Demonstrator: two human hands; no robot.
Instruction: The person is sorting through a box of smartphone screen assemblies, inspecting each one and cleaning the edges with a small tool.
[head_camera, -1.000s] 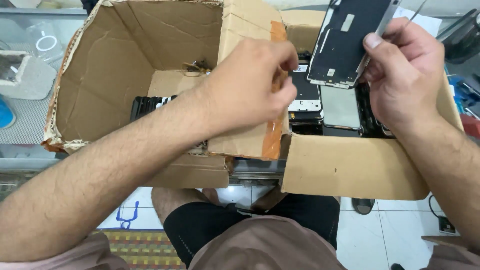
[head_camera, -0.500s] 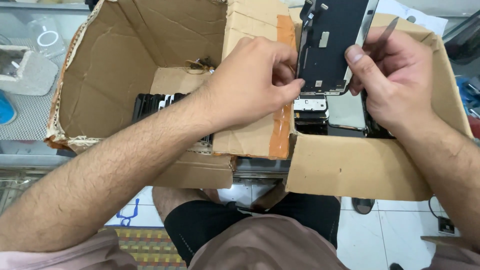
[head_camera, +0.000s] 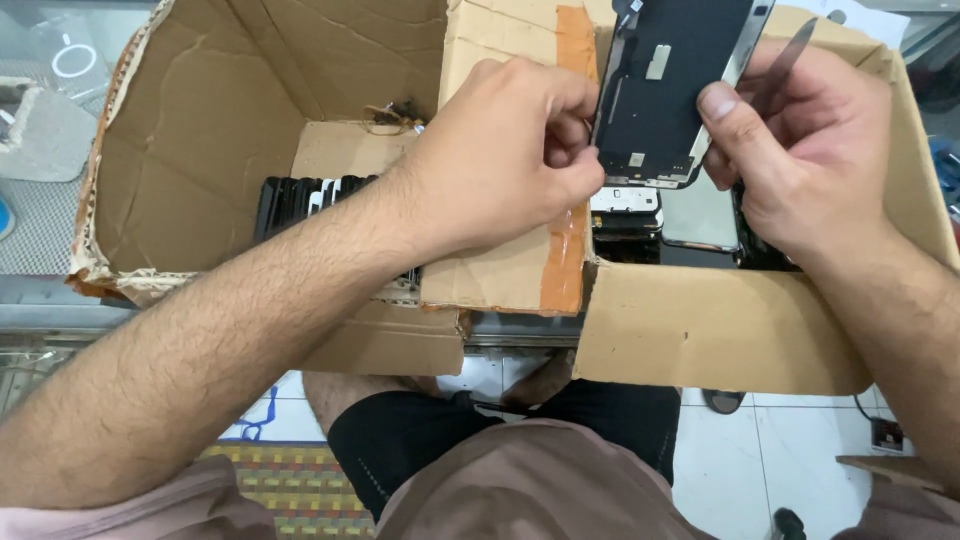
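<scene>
Both hands on phone screen panel (head_camera: 668, 90), raised above right cardboard box (head_camera: 720, 325), back side up. Right hand (head_camera: 810, 150) pinching panel's right edge, thin metal tool (head_camera: 785, 62) tucked between fingers. Left hand (head_camera: 500, 160) pinching left edge. Step judged: inspecting one panel. Next calls for firm edge grip. More panels upright in left cardboard box (head_camera: 200, 130).

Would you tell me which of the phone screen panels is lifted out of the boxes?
The dark panel held between both hands, above the right box; the others lie inside the boxes.
</scene>
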